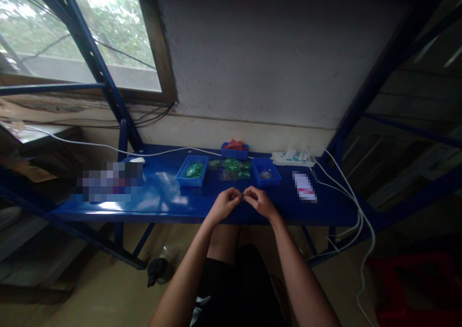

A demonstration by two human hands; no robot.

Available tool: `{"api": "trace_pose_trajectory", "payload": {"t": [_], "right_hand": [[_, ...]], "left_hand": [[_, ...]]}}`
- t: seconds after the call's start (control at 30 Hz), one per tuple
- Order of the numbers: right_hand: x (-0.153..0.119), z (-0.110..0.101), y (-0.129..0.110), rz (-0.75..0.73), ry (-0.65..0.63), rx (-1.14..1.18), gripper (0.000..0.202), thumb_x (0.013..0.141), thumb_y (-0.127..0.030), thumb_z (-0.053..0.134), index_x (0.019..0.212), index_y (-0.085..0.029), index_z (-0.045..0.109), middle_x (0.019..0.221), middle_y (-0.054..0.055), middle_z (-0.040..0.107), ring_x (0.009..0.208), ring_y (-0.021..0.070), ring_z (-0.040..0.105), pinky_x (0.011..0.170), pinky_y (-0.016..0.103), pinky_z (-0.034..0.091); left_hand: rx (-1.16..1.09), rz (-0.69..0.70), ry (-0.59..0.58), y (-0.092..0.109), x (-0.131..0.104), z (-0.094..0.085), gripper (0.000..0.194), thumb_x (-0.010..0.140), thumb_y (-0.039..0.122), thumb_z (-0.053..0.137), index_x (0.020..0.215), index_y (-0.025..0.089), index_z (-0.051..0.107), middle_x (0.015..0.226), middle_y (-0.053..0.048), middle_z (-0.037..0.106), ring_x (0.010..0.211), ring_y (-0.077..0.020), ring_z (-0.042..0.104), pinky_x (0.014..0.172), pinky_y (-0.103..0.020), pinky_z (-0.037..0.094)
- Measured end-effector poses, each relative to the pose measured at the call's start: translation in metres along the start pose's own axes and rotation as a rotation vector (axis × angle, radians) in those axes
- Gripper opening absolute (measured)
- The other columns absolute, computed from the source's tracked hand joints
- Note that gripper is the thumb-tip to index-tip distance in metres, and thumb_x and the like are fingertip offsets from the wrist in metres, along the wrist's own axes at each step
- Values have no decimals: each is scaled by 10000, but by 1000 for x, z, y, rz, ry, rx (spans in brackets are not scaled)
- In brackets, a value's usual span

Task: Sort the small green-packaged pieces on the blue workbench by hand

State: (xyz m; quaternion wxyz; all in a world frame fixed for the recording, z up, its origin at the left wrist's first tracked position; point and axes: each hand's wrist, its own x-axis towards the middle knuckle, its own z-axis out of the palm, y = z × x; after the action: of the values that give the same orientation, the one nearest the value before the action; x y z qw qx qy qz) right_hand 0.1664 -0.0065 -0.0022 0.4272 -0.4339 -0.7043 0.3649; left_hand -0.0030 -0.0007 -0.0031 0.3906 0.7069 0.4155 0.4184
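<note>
Close together over the front part of the blue table (151,206), my left hand (228,202) and my right hand (258,201) meet with fingers pinched. Whatever lies between the fingertips is too small to make out. Just beyond them is a pile of green pieces in clear plastic (233,168). To its left stands a blue tray (179,176) with green pieces in it. On the right, another blue tray (272,180) holds a few small pale items. Behind the pile, a smaller blue tray (227,153) carries red pieces (236,145).
A white power strip (292,159) with plugs lies at the back right, its white cables (355,197) hanging over the table's right side. A blurred phone-like item (304,186) is nearby. Blue rack posts (124,134) rise at both sides. A red stool (415,288) stands lower right.
</note>
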Motion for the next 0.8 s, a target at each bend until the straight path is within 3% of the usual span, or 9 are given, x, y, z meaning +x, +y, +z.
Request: {"api": "trace_pose_trajectory", "payload": {"t": [0.17, 0.5, 0.8], "right_hand": [[0, 0, 0, 18, -4, 10, 94, 766, -290, 561, 772, -196, 563, 722, -9, 605, 682, 149, 549, 651, 261, 410], [0, -1, -3, 31, -33, 31, 95, 808, -245, 502, 740, -198, 548, 679, -6, 604, 680, 155, 569, 693, 282, 436], [0, -2, -5, 57, -9, 52, 60, 768, -223, 531, 711, -208, 544, 662, -21, 613, 680, 156, 576, 687, 279, 431]], "left_hand": [[8, 6, 4, 1, -1, -1, 167, 763, 320, 528, 724, 161, 560, 632, 25, 529, 590, -118, 453, 568, -226, 331], [-9, 18, -17, -2, -1, -1, 176, 792, 304, 524, 707, 151, 549, 639, 17, 540, 601, -116, 454, 563, -221, 333], [16, 35, -33, 2, -2, -1, 199, 782, 322, 523, 681, 154, 560, 604, 23, 514, 572, -111, 427, 544, -220, 312]]}}
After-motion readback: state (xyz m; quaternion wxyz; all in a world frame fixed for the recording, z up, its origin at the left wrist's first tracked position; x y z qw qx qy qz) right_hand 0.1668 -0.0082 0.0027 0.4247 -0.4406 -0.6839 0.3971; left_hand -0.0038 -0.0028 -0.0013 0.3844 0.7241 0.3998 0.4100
